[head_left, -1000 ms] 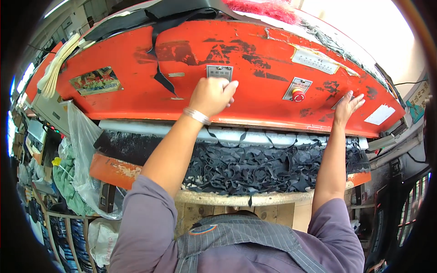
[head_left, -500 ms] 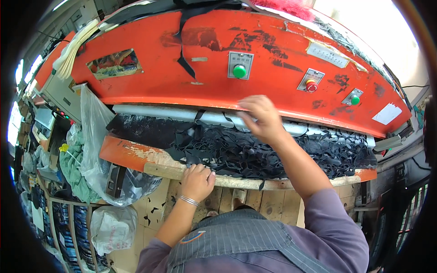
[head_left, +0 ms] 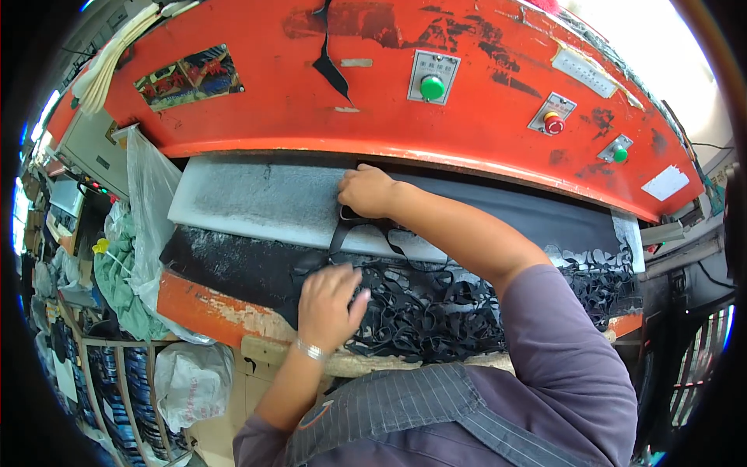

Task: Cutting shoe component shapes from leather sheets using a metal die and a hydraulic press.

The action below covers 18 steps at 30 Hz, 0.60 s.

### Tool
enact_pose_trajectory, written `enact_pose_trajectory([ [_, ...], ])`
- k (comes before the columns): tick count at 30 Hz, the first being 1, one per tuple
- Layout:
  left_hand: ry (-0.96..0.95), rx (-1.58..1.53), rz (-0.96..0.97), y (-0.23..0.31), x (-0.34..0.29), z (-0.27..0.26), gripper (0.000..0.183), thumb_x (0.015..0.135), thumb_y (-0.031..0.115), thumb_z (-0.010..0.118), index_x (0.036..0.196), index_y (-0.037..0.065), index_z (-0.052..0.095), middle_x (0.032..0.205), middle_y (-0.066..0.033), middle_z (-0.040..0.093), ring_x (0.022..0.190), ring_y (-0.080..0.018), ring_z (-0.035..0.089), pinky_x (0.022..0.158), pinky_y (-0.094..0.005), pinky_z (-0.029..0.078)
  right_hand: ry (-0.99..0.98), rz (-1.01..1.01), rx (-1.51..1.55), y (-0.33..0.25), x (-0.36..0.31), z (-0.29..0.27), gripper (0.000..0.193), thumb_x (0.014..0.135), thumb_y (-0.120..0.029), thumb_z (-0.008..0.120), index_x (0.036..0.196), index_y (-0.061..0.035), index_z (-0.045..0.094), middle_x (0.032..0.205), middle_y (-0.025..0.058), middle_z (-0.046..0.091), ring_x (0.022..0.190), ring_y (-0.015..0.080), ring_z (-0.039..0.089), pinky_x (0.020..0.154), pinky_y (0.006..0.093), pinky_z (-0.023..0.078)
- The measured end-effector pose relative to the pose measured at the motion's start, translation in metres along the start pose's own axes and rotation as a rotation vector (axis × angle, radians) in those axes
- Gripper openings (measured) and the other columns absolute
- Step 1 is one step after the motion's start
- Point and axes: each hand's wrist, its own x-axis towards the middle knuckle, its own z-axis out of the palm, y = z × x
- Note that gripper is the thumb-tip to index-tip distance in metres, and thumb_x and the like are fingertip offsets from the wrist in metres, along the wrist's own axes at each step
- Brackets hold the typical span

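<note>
My right hand reaches under the red machine beam with its fingers curled onto the left end of a black sheet. The sheet lies on a pale, worn cutting board. Below that hand, thin black strips hang in loops over the board's front edge. My left hand hovers at the left side of a heap of black offcuts, fingers stretched out and slightly blurred. It wears silver bangles at the wrist and appears to hold nothing. My right fingertips are partly hidden.
The red beam crosses ahead, bearing a green button, a red knob and another green button. A worn orange and wooden ledge runs along the front. Clear plastic hangs at left, above a white bag.
The pale board and black sheet have come out from under the beam toward me. My right hand has moved left onto the sheet; my left hand has lifted off the ledge.
</note>
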Motion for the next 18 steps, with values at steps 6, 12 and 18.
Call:
enact_pose_trajectory([
  [6, -0.292, 0.251, -0.083, -0.062, 0.039, 0.019, 0.062, 0.089, 0.037, 0.059, 0.138, 0.002, 0.045, 0.142, -0.0148, 0.046, 0.135, -0.0289, 0.039, 0.111, -0.0474, 0.027, 0.183, 0.285, 0.174, 0.02, -0.039, -0.031, 0.022, 0.078, -0.01, 0.056, 0.099, -0.0093, 0.064, 0.09, 0.0133, 0.068, 0.091, 0.0317, 0.066, 0.08, 0.0457, 0.051],
  [12, -0.201, -0.068, -0.074, -0.05, 0.093, 0.046, 0.064, 0.088, 0.028, 0.059, 0.142, 0.001, 0.037, 0.138, -0.0173, 0.05, 0.13, -0.03, 0.044, 0.112, -0.0486, 0.023, 0.194, 1.266, 0.464, 0.034, -0.13, -0.006, 0.037, 0.08, -0.011, 0.055, 0.113, 0.0063, 0.055, 0.095, 0.0285, 0.065, 0.096, 0.0425, 0.063, 0.085, 0.0465, 0.05],
  [18, -0.148, -0.311, -0.205, -0.035, 0.129, 0.12, 0.077, 0.085, 0.015, 0.054, 0.147, -0.005, 0.014, 0.139, -0.0171, 0.05, 0.131, -0.029, 0.043, 0.115, -0.0481, 0.015, 0.331, 1.523, 0.777, -0.005, -0.142, 0.011, 0.049, 0.086, -0.025, 0.059, 0.123, 0.0061, 0.05, 0.106, 0.033, 0.06, 0.102, 0.0383, 0.062, 0.087, 0.0458, 0.049],
])
